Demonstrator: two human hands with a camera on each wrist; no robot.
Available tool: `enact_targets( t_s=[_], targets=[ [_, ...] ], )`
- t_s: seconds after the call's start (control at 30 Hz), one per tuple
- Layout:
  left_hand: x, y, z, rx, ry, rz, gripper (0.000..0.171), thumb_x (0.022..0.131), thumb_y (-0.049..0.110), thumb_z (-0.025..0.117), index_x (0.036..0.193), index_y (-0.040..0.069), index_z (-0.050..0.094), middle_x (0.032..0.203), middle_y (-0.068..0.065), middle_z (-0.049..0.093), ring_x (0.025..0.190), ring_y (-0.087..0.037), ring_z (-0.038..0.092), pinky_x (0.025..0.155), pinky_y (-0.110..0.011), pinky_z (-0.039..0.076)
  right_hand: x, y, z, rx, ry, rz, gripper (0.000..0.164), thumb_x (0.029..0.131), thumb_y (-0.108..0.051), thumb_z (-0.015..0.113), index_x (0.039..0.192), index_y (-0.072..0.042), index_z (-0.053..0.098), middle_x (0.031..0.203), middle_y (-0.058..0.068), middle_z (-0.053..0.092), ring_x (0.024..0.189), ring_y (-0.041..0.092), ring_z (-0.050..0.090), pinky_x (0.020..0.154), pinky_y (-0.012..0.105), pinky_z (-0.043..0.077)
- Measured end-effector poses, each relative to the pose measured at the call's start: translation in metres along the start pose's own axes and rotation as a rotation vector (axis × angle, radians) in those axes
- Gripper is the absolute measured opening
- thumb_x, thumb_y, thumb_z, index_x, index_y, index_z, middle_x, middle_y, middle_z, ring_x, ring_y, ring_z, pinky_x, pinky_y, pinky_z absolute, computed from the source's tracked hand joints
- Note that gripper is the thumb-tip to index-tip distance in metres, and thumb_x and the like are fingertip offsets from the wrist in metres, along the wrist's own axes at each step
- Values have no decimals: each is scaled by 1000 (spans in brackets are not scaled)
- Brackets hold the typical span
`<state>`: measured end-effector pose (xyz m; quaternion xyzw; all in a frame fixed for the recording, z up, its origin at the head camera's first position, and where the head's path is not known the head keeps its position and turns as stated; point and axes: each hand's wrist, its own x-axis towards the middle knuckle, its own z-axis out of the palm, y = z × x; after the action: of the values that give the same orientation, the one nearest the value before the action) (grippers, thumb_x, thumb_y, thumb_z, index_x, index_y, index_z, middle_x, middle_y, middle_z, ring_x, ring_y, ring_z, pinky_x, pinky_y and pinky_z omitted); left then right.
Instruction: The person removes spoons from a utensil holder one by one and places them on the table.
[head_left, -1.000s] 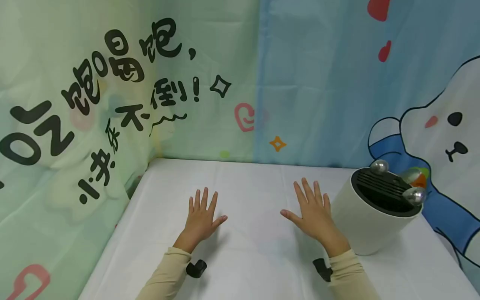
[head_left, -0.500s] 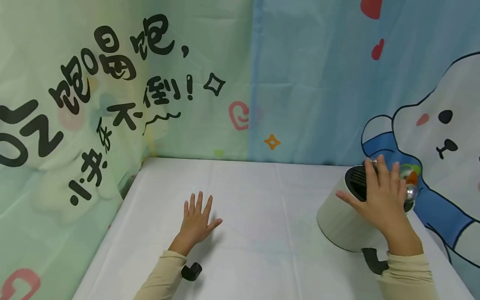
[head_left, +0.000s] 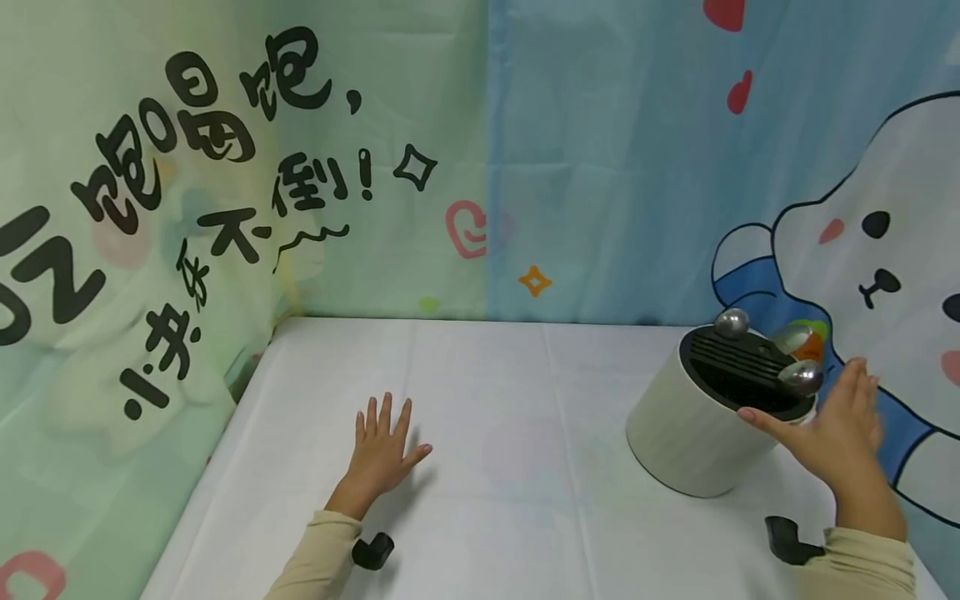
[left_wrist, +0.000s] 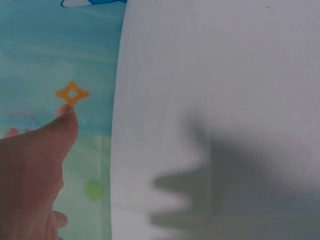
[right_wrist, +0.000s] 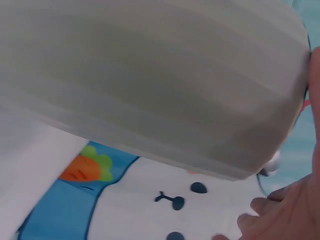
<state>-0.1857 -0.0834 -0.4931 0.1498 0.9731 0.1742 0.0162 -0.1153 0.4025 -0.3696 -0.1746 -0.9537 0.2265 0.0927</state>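
Observation:
A white cylindrical utensil holder (head_left: pixel 697 433) with a black slotted top (head_left: pixel 727 358) stands on the right of the table. Several shiny, rounded metal utensil heads (head_left: pixel 801 377) stick out of it; what kind they are is hard to tell. My right hand (head_left: pixel 840 442) is at the holder's right side, thumb stretched across near the front rim and fingers straight beyond it. In the right wrist view the holder's pale wall (right_wrist: pixel 165 85) fills the upper part; whether the hand touches it is unclear. My left hand (head_left: pixel 378 458) hovers over the table, fingers spread, holding nothing.
A white cloth covers the table (head_left: pixel 480 433). Behind it hangs a green and blue printed curtain (head_left: pixel 600 167) with lettering and a cartoon bear. A black wrist device (head_left: pixel 372 551) sits at the left wrist, another (head_left: pixel 791 542) at the right.
My right hand has gone from over the table, across the holder's top, to its right side. The left hand stays spread in about the same place. The view has shifted slightly.

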Motion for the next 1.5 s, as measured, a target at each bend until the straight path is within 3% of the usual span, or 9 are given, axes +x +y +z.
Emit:
enact_targets(
  t_s=[0.23,0.37,0.63,0.8,0.83,0.93,1.13,1.33,1.5],
  targets=[
    [-1,1,6,-29,-18,-10,74,90,49,48,144,5,24,149,-27,11,137,-47,5,108,-59,6,4,14,3,133,-140,-11,108,84,-52,55,140,-1,-23,141,34,-23,126,59,-11,91,74,9],
    [-1,4,8,-52,-31,-7,74,90,49,48,144,4,24,148,-28,11,136,-47,4,107,-59,6,4,14,6,194,-148,-52,101,87,-48,53,142,-1,-18,144,30,-23,128,57,-13,91,74,7],
    [16,27,19,-117,-16,119,76,91,57,37,147,9,15,150,-26,6,137,-46,-1,109,-57,0,7,6,9,233,-129,-44,99,87,-48,52,143,0,-14,146,25,-24,130,54,-14,92,74,6],
    [33,59,15,-125,-43,189,75,91,57,35,147,12,12,151,-23,4,138,-44,-4,110,-56,0,5,7,10,226,-125,-27,100,87,-50,53,143,0,-13,146,25,-24,130,54,-12,93,73,6],
    [35,71,6,-136,-80,185,74,92,53,41,147,10,16,151,-23,7,138,-44,-1,110,-56,4,5,7,11,229,-125,-26,100,87,-49,53,143,0,-14,146,25,-24,130,54,-13,93,73,6],
    [48,99,4,-128,-112,234,72,92,49,43,147,10,16,151,-22,7,139,-42,-1,110,-55,6,2,9,11,236,-118,-24,100,87,-49,53,143,1,-14,146,25,-24,130,54,-12,94,72,6],
    [73,164,-2,-96,-154,384,72,93,52,40,148,15,12,153,-16,4,140,-36,-2,112,-51,7,-1,14,14,249,-86,-45,100,87,-46,54,142,4,-12,146,27,-22,131,53,-12,96,71,4],
    [93,212,-6,-52,-208,472,72,93,52,39,148,19,8,154,-12,3,141,-31,-4,113,-47,6,-5,16,18,265,-100,-41,100,86,-46,55,143,3,-12,147,26,-21,131,54,-11,95,72,6],
    [108,245,-8,-129,-140,552,66,94,48,40,148,18,13,153,-8,12,142,-28,6,114,-41,10,-5,15,16,278,-105,-36,100,86,-46,55,143,1,-13,148,24,-22,131,54,-11,94,72,6]
  ],
)
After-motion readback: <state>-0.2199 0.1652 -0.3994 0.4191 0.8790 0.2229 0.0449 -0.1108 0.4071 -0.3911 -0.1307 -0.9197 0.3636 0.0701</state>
